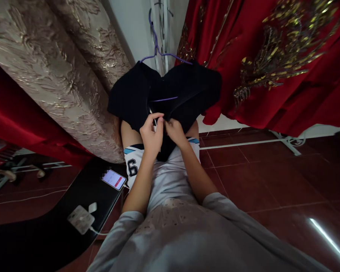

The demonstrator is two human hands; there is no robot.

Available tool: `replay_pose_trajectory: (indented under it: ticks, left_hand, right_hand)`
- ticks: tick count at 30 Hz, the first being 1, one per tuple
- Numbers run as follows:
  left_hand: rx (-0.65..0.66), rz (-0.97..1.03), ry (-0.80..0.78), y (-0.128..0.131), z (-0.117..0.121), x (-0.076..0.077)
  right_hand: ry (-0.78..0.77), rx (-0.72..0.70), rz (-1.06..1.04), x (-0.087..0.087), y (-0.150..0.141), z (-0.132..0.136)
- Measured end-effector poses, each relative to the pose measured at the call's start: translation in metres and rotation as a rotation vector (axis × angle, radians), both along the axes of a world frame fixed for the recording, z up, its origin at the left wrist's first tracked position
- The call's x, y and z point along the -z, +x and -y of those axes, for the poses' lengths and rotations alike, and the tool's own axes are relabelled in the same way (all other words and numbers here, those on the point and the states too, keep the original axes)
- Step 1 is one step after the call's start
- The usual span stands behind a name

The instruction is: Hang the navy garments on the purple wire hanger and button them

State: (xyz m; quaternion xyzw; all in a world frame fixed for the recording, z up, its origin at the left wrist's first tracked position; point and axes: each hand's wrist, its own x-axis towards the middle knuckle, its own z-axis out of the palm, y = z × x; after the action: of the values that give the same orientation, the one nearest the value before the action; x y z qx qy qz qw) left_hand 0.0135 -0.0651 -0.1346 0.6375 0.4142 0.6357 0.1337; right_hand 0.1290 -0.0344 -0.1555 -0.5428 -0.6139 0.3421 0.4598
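A black garment [190,85] with an open front neckline hangs on a purple hanger [156,48], and its lower part drapes between my knees. My left hand [153,134] is at the front opening, thumb and forefinger brought together at the cloth. A thin white strip shows beside those fingers; I cannot make out what it is. Close by on the right, my right hand [175,132] has its fingers curled in at the other front edge of the garment. The fingertips of both hands nearly meet, and what lies between them is partly hidden.
Gold-beige textured fabric [70,75] hangs on the left, red cloth with gold sequins [272,68] on the right. Beside my left leg, a black bench [53,223] bears a lit phone [113,179], a square device with a cable [81,219] and a small white case [92,207]. A white rack foot [286,143] stands on red tiles.
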Motion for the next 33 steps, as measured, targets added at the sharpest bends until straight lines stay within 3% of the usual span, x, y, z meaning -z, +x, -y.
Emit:
replay_pose_trajectory:
  ticks: [6,10,14,17,20,24,27,33]
  left_hand:
    - [-0.049,-0.037,0.02,-0.014,-0.006,0.002]
    - [-0.14,-0.035,0.124,0.003,-0.019,-0.001]
    - [-0.24,0.008,0.151,0.02,-0.032,-0.001]
    - [-0.294,-0.024,0.139,0.017,-0.038,0.004]
    - [-0.316,-0.037,0.112,0.006,-0.038,0.006]
    - [-0.281,-0.062,0.115,-0.004,-0.028,0.004]
    - [-0.264,-0.049,0.125,-0.002,-0.016,0.013]
    - [0.093,0.314,-0.096,0.012,-0.003,0.05]
  right_hand:
    - [-0.391,-0.29,-0.031,0.017,0.011,0.01]
    - [-0.349,-0.267,-0.137,0.012,0.017,0.028]
    - [-0.286,-0.16,-0.11,0.001,0.018,0.037]
    - [-0.272,-0.081,-0.06,-0.005,0.021,0.04]
    - [-0.283,-0.107,-0.038,-0.007,0.022,0.043]
    - [-0.231,-0.179,-0.072,-0.005,0.02,0.044]
    - [-0.195,-0.202,-0.143,-0.001,0.016,0.04]
    - [-0.083,-0.072,-0.344,0.014,0.004,0.031]
